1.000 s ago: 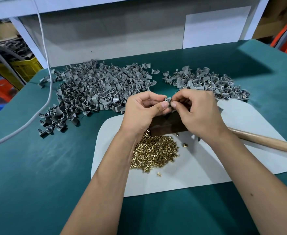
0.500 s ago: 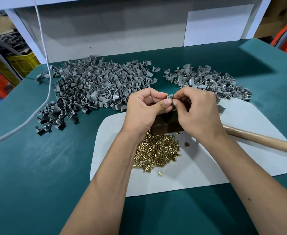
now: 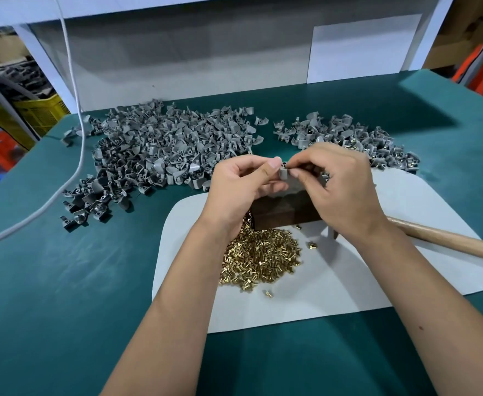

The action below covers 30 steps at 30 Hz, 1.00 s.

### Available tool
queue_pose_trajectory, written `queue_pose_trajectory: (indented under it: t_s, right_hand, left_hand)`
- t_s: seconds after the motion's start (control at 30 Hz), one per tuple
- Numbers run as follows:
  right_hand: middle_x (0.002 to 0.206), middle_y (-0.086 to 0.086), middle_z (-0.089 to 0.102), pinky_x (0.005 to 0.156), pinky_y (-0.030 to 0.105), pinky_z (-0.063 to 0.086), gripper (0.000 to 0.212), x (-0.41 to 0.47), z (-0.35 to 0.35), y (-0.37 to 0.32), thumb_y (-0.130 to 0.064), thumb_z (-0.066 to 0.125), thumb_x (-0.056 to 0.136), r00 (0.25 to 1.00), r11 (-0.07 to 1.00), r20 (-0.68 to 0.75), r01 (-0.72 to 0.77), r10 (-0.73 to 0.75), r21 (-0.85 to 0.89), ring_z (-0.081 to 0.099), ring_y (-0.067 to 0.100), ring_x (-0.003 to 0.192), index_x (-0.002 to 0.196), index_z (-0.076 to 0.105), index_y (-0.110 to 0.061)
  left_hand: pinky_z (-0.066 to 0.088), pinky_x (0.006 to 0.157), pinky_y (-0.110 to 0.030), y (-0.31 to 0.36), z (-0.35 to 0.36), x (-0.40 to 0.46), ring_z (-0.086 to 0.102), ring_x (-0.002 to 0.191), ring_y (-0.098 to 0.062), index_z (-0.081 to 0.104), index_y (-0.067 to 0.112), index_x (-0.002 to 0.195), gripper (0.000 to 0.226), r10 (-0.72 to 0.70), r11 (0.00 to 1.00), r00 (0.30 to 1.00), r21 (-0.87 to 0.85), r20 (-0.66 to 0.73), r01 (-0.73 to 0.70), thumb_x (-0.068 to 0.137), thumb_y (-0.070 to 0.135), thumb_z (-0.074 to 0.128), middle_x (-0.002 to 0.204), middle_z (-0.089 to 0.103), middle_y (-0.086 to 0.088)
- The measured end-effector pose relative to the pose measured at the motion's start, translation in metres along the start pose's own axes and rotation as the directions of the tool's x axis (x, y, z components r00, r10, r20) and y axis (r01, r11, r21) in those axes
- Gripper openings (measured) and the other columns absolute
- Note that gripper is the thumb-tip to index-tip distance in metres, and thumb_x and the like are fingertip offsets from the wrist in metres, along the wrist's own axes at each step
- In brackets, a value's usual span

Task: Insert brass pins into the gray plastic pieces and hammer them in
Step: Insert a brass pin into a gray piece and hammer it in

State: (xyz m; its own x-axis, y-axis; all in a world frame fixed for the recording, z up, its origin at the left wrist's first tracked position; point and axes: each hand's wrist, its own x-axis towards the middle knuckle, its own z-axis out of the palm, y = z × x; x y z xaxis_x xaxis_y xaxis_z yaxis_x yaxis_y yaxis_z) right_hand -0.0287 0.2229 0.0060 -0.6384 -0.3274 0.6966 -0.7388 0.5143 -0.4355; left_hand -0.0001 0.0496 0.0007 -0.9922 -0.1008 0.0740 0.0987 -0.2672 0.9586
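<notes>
**Seat the pin squarely before you reach for the hammer**

At your ten o'clock the big heap of gray plastic pieces (image 3: 163, 150) lies loose on the green table (image 3: 63, 281); nothing here sits in a bin, and a yellow crate (image 3: 39, 114) off the table edge at nine o'clock is too blurred to read.

At the centre, your left hand (image 3: 243, 184) pinches one gray piece (image 3: 283, 174) between thumb and curled fingers, just above the dark block (image 3: 286, 211). Hold it steady with its hole facing up. The brass pins (image 3: 258, 258) lie heaped at six o'clock on the white mat (image 3: 334, 295).

Your right hand (image 3: 340, 187) has its fingertips closed at the top of the piece, presumably on a pin, though the pin itself is too small to make out. Line it straight with the hole; a tilted pin would likely bend under a blow.

At two o'clock lies the smaller pile of gray pieces (image 3: 348, 138), brass showing in some. The hammer handle (image 3: 448, 241) lies at three o'clock, untouched.
</notes>
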Motion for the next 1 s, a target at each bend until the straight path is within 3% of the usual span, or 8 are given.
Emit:
queue_pose_trajectory:
  t_s: [0.1, 0.23, 0.33, 0.57, 0.67, 0.87, 1.0]
  right_hand:
    - [0.088, -0.002, 0.068, 0.078, 0.020, 0.048, 0.005, 0.000, 0.001, 0.002, -0.004, 0.070, 0.091, 0.999, 0.999, -0.025, -0.038, 0.038, -0.001, 0.061, 0.013, 0.083, 0.094, 0.074, -0.006]
    - [0.087, 0.002, 0.069, 0.076, 0.025, 0.048, 0.006, 0.001, 0.001, 0.003, -0.007, 0.068, 0.093, 0.991, 0.993, -0.052, -0.121, 0.121, -0.001, 0.061, 0.015, 0.081, 0.094, 0.073, -0.006]
    - [0.084, 0.002, 0.069, 0.075, 0.026, 0.048, 0.006, 0.002, 0.002, 0.003, -0.008, 0.068, 0.093, 0.989, 0.990, -0.044, -0.143, 0.143, 0.007, 0.061, 0.016, 0.079, 0.092, 0.073, -0.005]
    - [0.079, -0.002, 0.067, 0.071, 0.018, 0.046, 0.005, 0.002, 0.004, -0.001, -0.007, 0.069, 0.090, 0.980, 0.981, -0.048, -0.192, 0.192, 0.008, 0.060, 0.013, 0.073, 0.090, 0.073, -0.007]
    - [0.077, -0.004, 0.067, 0.068, 0.010, 0.043, 0.005, 0.002, 0.005, -0.002, -0.006, 0.070, 0.089, 0.970, 0.971, -0.041, -0.237, 0.238, 0.026, 0.060, 0.010, 0.070, 0.089, 0.074, -0.009]
    - [0.077, -0.004, 0.068, 0.069, 0.008, 0.044, 0.008, 0.002, 0.004, -0.004, -0.005, 0.070, 0.088, 0.954, 0.954, 0.007, -0.300, 0.300, 0.019, 0.061, 0.008, 0.070, 0.089, 0.076, -0.010]
    - [0.076, -0.006, 0.066, 0.067, 0.004, 0.041, 0.009, 0.004, 0.003, -0.005, -0.004, 0.070, 0.087, 0.946, 0.947, 0.030, -0.321, 0.321, -0.004, 0.059, 0.005, 0.068, 0.087, 0.076, -0.011]
  left_hand:
    - [0.061, 0.074, -0.027, -0.003, 0.004, 0.000, 0.074, 0.079, -0.020, 0.075, 0.002, 0.096, 0.008, 0.060, 0.996, 0.997, 0.069, -0.056, -0.056, 0.096, 0.005, 0.067, 0.087, 0.075, -0.011]
    - [0.062, 0.086, -0.042, -0.009, 0.011, 0.000, 0.076, 0.090, -0.030, 0.075, 0.003, 0.099, 0.015, 0.195, 0.952, 0.980, 0.249, -0.051, -0.176, 0.085, -0.001, 0.078, 0.094, 0.077, -0.014]
    - [0.061, 0.089, -0.039, -0.012, 0.016, 0.000, 0.076, 0.089, -0.024, 0.076, 0.002, 0.098, 0.022, 0.274, 0.903, 0.960, 0.358, -0.052, -0.238, 0.078, -0.003, 0.083, 0.092, 0.078, -0.010]
    - [0.062, 0.087, -0.044, -0.015, 0.021, -0.001, 0.077, 0.086, -0.029, 0.079, 0.001, 0.094, 0.017, 0.237, 0.936, 0.965, 0.293, -0.109, -0.197, 0.079, -0.008, 0.080, 0.089, 0.079, -0.012]
    - [0.062, 0.085, -0.039, -0.014, 0.022, -0.001, 0.077, 0.083, -0.023, 0.079, 0.009, 0.086, 0.020, 0.231, 0.930, 0.965, 0.319, -0.124, -0.181, 0.077, -0.008, 0.082, 0.086, 0.079, -0.009]
    - [0.062, 0.078, -0.032, -0.016, 0.022, -0.001, 0.077, 0.079, -0.019, 0.076, 0.021, 0.075, 0.029, 0.231, 0.909, 0.966, 0.380, -0.117, -0.171, 0.077, -0.007, 0.082, 0.080, 0.079, -0.003]
    - [0.063, 0.082, -0.037, -0.018, 0.022, 0.000, 0.077, 0.082, -0.022, 0.076, 0.015, 0.077, 0.025, 0.253, 0.885, 0.962, 0.425, -0.101, -0.188, 0.077, -0.009, 0.081, 0.084, 0.078, -0.008]
